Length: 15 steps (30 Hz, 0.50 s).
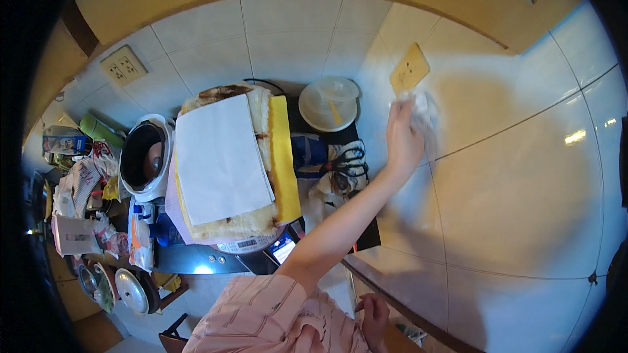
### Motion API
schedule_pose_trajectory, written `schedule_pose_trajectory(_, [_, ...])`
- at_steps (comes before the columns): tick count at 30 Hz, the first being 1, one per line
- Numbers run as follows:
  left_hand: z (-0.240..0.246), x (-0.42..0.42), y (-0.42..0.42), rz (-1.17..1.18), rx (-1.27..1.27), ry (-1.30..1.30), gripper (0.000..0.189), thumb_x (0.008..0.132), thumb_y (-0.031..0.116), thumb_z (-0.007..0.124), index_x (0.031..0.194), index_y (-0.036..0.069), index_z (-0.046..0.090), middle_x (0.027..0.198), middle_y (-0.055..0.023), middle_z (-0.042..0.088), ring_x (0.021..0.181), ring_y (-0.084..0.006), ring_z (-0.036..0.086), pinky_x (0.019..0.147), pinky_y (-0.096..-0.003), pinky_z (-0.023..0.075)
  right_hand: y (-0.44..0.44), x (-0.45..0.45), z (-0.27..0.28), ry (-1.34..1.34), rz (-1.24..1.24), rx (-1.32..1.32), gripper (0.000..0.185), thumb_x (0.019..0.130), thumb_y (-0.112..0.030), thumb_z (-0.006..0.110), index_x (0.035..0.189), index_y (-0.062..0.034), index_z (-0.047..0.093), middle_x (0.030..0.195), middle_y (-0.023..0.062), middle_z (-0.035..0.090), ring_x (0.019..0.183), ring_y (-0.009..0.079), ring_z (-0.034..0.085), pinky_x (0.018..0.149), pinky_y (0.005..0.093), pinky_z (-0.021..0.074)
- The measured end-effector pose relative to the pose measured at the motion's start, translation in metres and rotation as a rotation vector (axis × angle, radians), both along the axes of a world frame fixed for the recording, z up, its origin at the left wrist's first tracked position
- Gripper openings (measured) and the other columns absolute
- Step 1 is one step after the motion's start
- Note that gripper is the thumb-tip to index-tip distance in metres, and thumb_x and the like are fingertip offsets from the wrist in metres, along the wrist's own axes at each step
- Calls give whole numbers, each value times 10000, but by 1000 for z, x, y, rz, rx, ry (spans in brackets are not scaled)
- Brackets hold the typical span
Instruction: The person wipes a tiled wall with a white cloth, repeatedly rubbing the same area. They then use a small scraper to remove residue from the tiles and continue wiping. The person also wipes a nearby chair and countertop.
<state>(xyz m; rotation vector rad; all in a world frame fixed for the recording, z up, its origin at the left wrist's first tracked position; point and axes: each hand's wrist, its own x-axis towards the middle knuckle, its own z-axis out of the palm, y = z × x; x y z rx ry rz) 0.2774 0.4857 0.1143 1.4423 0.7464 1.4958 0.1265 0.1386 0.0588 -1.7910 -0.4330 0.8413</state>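
My left hand (pixel 405 132) reaches out to the white tiled wall, its fingers closed on a crumpled white cloth or tissue (pixel 424 110). The cloth lies against the tiles just below a yellowish socket plate (pixel 410 68). Low in the view, near my body, is my right hand (pixel 375 316), its fingers loosely bent and apart, with nothing visible in it. Left of my outstretched arm, white paper (pixel 221 157) lies on a yellow sheet (pixel 285 157) and a stained, fluffy pale pad, stacked over an appliance with a control panel (pixel 247 244).
Black-handled scissors (pixel 346 163) and a pale bowl with a clear lid (pixel 327 108) sit between the stack and the wall. Left of the stack stands a white-rimmed cooker (pixel 147 157). A lit phone (pixel 283 249) is below the stack. Pans, bags and bottles crowd the far left.
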Motion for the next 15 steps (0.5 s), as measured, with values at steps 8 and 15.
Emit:
schedule_pose_trajectory(8, [18,8,12,10,134,-40,501,707,-178,448,1177,-60,575,1115,-206,549,1048,-379,529,929,-368,437,2,7,4,17,-28,4,169,987,-98,484,933,22,591,690,51,580,640,115,555,613,253,450])
schedule_pose_trajectory(15, [34,-1,24,-74,172,-33,480,723,-171,479,1173,-49,594,1121,-196,559,1059,-370,531,925,-367,442,-1,10,5,-7,-11,-1,165,986,-97,487,934,20,591,697,51,583,641,115,555,609,252,446])
